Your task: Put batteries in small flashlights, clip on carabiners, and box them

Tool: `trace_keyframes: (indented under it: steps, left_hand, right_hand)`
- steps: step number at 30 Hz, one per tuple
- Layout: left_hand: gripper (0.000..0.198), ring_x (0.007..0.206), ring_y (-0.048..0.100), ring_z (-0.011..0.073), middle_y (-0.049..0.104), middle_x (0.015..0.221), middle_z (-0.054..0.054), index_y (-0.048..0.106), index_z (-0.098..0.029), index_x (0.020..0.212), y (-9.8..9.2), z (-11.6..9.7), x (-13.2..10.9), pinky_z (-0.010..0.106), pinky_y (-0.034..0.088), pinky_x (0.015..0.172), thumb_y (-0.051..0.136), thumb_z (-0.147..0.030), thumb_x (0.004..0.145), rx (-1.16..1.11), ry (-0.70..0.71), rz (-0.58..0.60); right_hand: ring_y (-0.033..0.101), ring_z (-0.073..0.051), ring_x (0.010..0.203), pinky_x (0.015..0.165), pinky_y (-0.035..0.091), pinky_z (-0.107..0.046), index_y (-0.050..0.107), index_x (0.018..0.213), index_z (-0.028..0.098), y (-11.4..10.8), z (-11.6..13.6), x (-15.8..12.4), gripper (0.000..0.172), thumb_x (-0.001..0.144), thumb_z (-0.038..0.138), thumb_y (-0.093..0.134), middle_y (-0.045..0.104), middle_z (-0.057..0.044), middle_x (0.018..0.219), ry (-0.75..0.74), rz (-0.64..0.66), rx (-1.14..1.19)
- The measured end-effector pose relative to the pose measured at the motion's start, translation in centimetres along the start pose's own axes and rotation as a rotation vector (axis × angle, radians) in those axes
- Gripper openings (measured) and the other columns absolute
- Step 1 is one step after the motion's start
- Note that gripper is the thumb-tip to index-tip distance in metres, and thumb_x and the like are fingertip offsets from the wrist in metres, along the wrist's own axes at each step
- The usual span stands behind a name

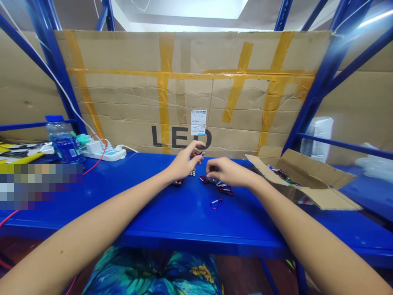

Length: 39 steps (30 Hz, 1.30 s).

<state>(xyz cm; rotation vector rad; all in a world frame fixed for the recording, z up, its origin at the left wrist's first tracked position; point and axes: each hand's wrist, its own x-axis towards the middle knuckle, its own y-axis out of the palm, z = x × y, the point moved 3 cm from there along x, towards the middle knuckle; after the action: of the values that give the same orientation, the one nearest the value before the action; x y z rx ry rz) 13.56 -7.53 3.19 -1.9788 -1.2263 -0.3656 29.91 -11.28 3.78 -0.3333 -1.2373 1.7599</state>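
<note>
My left hand (186,159) is raised over the blue table, its thumb and fingers closed on a small dark piece with a shiny end (202,153); its kind is hard to make out. Under that hand lie several small cylinders with silvery ends (178,182) and a group of small silvery pieces (192,173), both partly hidden. My right hand (225,170) is bent down with curled fingertips at a pile of carabiners (225,189), red, silver and other colours. Whether it grips one is hidden. A single purple carabiner (216,204) lies apart, nearer the table's front.
An opened cardboard box (319,192) with small items inside stands at the right. At the left are a bottle of blue liquid (64,141) and a white power strip (106,153) with cables. A large cardboard sheet (132,102) closes off the back, between blue rack posts.
</note>
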Motion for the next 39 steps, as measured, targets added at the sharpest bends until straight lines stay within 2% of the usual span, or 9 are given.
trace_keyframes:
  steps: [2, 4, 8, 13, 20, 24, 30, 39]
  left_hand:
    - [0.024, 0.076, 0.062, 0.013, 0.059, 0.089, 0.002, 0.049, -0.023, 0.113, 0.1, -0.5, -0.1, 0.02, 0.048, 0.054, 0.046, -0.017, 0.091, 0.072, 0.041, 0.016]
    - [0.016, 0.075, 0.061, 0.0123, 0.059, 0.086, 0.001, 0.05, -0.022, 0.105, 0.1, -0.9, -0.2, 0.022, 0.047, 0.057, 0.045, -0.016, 0.091, 0.143, 0.077, 0.033]
    - [0.011, 0.075, 0.059, 0.0119, 0.061, 0.083, 0.0, 0.05, -0.021, 0.098, 0.2, -1.6, -0.3, 0.027, 0.047, 0.07, 0.044, -0.015, 0.091, 0.281, 0.139, 0.048]
    - [0.011, 0.074, 0.055, 0.012, 0.061, 0.083, 0.001, 0.051, -0.02, 0.097, 0.1, -1.9, -0.3, 0.028, 0.045, 0.071, 0.044, -0.015, 0.091, 0.357, 0.21, 0.037]
    - [0.009, 0.077, 0.053, 0.0122, 0.06, 0.085, 0.001, 0.051, -0.02, 0.096, 0.4, -2.6, -0.7, 0.027, 0.045, 0.072, 0.044, -0.017, 0.092, 0.374, 0.289, 0.011]
    - [0.011, 0.079, 0.056, 0.0126, 0.062, 0.09, 0.002, 0.053, -0.019, 0.1, 0.6, -2.8, -0.9, 0.028, 0.047, 0.074, 0.045, -0.018, 0.092, 0.383, 0.323, 0.003]
    - [0.014, 0.083, 0.059, 0.0133, 0.064, 0.091, 0.004, 0.054, -0.018, 0.103, 0.9, -2.8, -0.9, 0.028, 0.047, 0.077, 0.043, -0.016, 0.095, 0.391, 0.391, 0.013]
    - [0.017, 0.089, 0.062, 0.0147, 0.066, 0.098, 0.005, 0.052, -0.018, 0.109, 0.9, -2.8, -0.8, 0.03, 0.049, 0.08, 0.043, -0.015, 0.095, 0.35, 0.359, 0.022]
  right_hand:
    - [0.055, -0.014, 0.06, 0.058, 0.041, -0.027, 0.058, 0.075, 0.018, -1.4, 0.0, 0.0, 0.006, 0.079, 0.022, 0.061, 0.062, -0.001, 0.065, 0.033, -0.123, 0.113]
    - [0.054, -0.014, 0.056, 0.053, 0.041, -0.027, 0.056, 0.079, 0.018, -2.3, -0.4, 0.0, 0.013, 0.079, 0.029, 0.063, 0.061, -0.001, 0.065, 0.074, -0.158, 0.331]
    - [0.054, -0.014, 0.059, 0.05, 0.038, -0.026, 0.054, 0.082, 0.019, -2.7, -1.1, -0.1, 0.029, 0.073, 0.039, 0.072, 0.059, -0.002, 0.069, 0.06, -0.144, 0.808]
    - [0.047, -0.012, 0.061, 0.049, 0.031, -0.025, 0.054, 0.077, 0.019, -1.9, -0.6, -0.1, 0.025, 0.066, 0.026, 0.075, 0.051, 0.0, 0.07, 0.094, -0.08, 1.107]
    - [0.044, -0.01, 0.061, 0.048, 0.03, -0.022, 0.055, 0.075, 0.016, -1.8, -0.3, -0.1, 0.023, 0.066, 0.017, 0.076, 0.047, 0.001, 0.069, 0.078, -0.032, 1.257]
    - [0.042, -0.008, 0.061, 0.048, 0.031, -0.019, 0.054, 0.076, 0.015, -1.8, -0.3, -0.2, 0.026, 0.067, 0.018, 0.078, 0.043, 0.003, 0.069, -0.039, 0.102, 1.354]
    - [0.04, -0.008, 0.056, 0.045, 0.033, -0.019, 0.052, 0.077, 0.016, -1.3, 0.5, -0.8, 0.023, 0.073, 0.017, 0.075, 0.04, 0.004, 0.064, -0.179, 0.265, 1.353]
    - [0.035, -0.008, 0.053, 0.046, 0.031, -0.02, 0.05, 0.076, 0.018, -1.0, 0.8, -0.6, 0.027, 0.067, 0.016, 0.075, 0.036, 0.006, 0.059, -0.15, 0.227, 1.36]
